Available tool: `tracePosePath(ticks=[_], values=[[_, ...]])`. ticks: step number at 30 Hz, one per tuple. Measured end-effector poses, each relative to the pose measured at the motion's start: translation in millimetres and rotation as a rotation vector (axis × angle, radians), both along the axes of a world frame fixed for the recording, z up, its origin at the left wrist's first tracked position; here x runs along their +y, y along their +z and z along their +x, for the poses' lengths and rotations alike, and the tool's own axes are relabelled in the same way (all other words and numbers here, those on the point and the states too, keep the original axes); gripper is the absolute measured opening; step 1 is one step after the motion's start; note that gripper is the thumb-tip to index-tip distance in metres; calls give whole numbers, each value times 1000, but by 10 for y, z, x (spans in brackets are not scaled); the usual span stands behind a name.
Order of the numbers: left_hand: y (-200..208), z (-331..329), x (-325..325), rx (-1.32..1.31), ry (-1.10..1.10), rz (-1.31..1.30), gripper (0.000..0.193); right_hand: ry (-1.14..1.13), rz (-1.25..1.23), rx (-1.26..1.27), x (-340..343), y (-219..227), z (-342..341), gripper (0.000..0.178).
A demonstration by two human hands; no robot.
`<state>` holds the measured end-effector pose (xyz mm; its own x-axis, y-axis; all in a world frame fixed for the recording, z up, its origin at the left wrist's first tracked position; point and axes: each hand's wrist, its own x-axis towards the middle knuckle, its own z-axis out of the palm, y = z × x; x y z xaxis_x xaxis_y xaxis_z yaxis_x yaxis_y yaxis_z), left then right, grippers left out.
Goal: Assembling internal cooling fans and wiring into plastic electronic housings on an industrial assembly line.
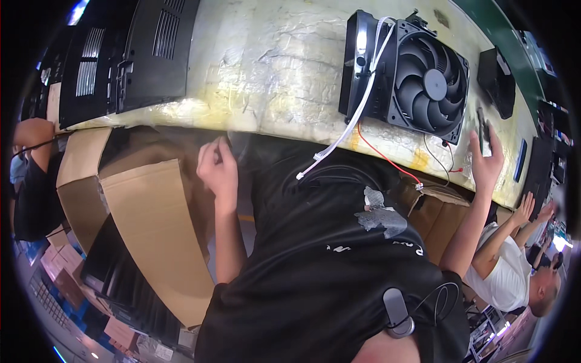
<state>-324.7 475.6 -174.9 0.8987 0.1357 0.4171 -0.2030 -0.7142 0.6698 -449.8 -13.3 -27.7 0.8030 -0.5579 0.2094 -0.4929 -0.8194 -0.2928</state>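
Note:
My left hand (219,169) is held by the table's front edge, above an open cardboard box, its fingers curled together; what is in them, if anything, I cannot make out. My right hand (487,162) reaches over the table's right part, thumb and fingers apart around a slender dark piece (482,124), with no grip on it that I can see. To its left lies a black cooling fan (434,85) fixed to a black housing (362,66). A white cable (362,109) with a small plug hangs from it over the edge. Thin red wires (387,158) trail below.
Black vented panels (154,57) lie on the table's left. A black angular part (497,81) stands beyond my right hand. Cardboard boxes (157,224) with raised flaps are below the table's edge at left and right. A co-worker in a white shirt (505,272) is at right.

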Motion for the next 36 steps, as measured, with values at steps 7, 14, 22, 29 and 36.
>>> tracePosePath(ticks=[7, 14, 22, 29, 36], values=[[-28, 249, 181, 813, 57, 573, 26, 544, -2, -410, 791, 461, 554, 41], [2278, 223, -687, 383, -565, -240, 22, 928, -272, -53, 1290, 471, 1100, 53], [2280, 3280, -3137, 627, -774, -574, 100, 971, -564, -194, 735, 600, 1157, 44], [1525, 4130, -4178, 1123, -899, -929, 64, 931, -383, -236, 79, 716, 886, 64], [2231, 3648, -4385, 566, -784, -1108, 50, 538, 96, -697, -119, 781, 484, 71]])
